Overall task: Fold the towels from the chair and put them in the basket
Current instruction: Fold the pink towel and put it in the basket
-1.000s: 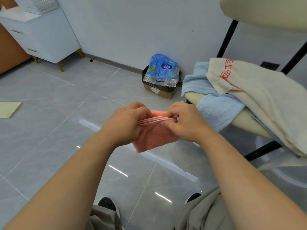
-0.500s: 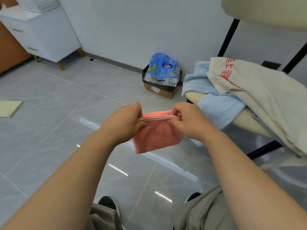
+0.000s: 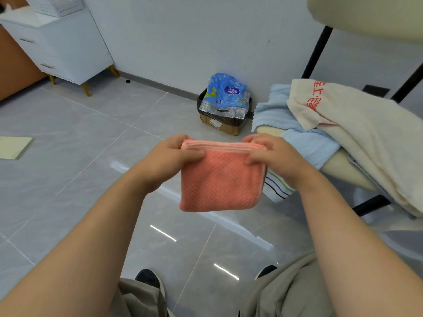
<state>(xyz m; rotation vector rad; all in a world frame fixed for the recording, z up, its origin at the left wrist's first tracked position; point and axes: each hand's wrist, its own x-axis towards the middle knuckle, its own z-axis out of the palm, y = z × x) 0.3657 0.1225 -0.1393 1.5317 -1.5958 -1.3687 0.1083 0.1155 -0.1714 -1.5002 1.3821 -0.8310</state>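
Salmon-pink waffle-weave towel (image 3: 219, 184) is held in the air over the grey tiled floor (image 3: 80, 168), in front of the person's knees. It is folded to a compact square of several layers, with the stacked edges showing along the top.

Left hand (image 3: 169, 156) pinches the upper left corner, thumb on the near face and fingers curled behind. Right hand (image 3: 272, 156) pinches the upper right corner the same way. The top edge runs level from hand to hand, and the rest hangs straight down below it. The fold looks finished, or one halving short of it.

The relation that matters is towel to basket. White perforated plastic basket (image 3: 61, 5) stands on top of the white drawer cabinet (image 3: 68, 49), at the far upper left and well apart from the towel. The left hand is the nearer of the two. The carry would likely go left and away from the body, and the person may have to step toward the cabinet.

Cream-cushioned chair with black metal legs (image 3: 338, 165) is just beside the right hand. On it lie a light blue terry towel (image 3: 304, 143) and a cream towel with red printed characters (image 3: 366, 133). A white towel with coloured stripes (image 3: 277, 186) hangs under the seat edge. None of the three is folded yet.
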